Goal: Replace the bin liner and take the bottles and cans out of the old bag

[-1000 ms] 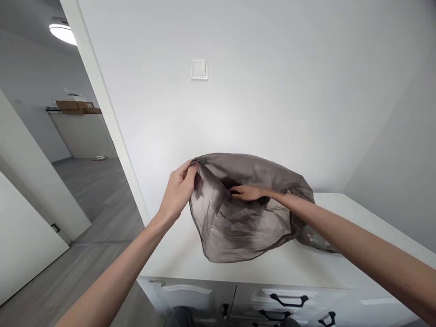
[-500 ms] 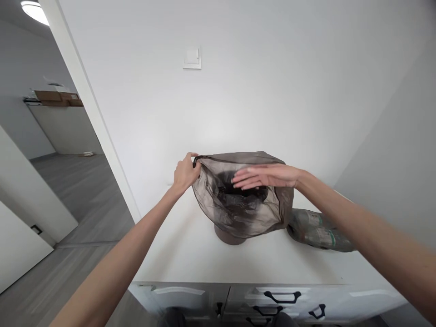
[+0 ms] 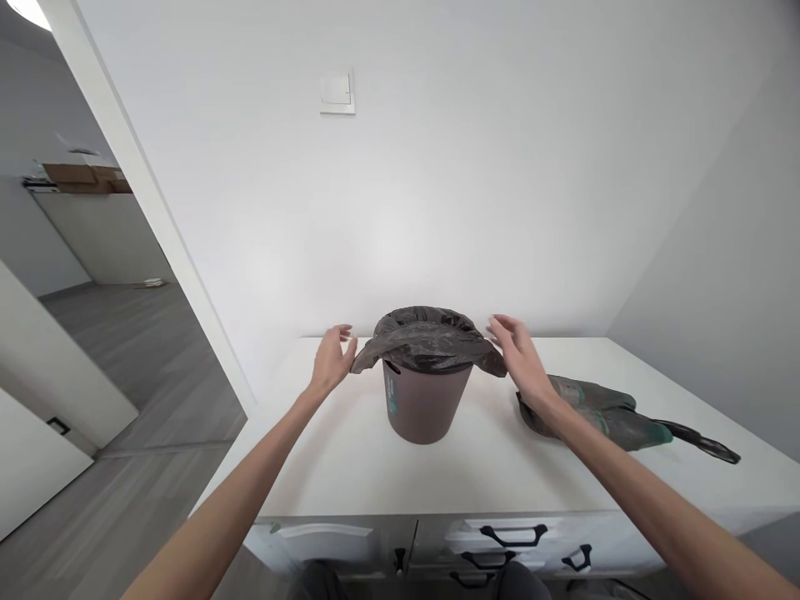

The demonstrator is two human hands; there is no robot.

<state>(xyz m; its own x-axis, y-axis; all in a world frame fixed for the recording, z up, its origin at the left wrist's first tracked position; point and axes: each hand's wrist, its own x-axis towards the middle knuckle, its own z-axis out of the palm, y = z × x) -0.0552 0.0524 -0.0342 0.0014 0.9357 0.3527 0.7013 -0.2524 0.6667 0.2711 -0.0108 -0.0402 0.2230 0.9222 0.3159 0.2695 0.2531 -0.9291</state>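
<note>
Both hands [image 3: 331, 360] released bag [image 3: 428, 337], now flanking it

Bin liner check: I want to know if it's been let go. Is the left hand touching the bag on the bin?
Cannot tell. In the head view the left hand is open, its fingertips right at the bag's draped edge; no gap shows.

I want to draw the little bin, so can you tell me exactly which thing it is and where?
Find the white cabinet top against the white wall. In the middle of it stands a small brownish bin, between the left hand and the right hand. Its rim is draped in a dark bag liner, and it stands upright, unlike the tied full bag lying flat to its right.
</note>
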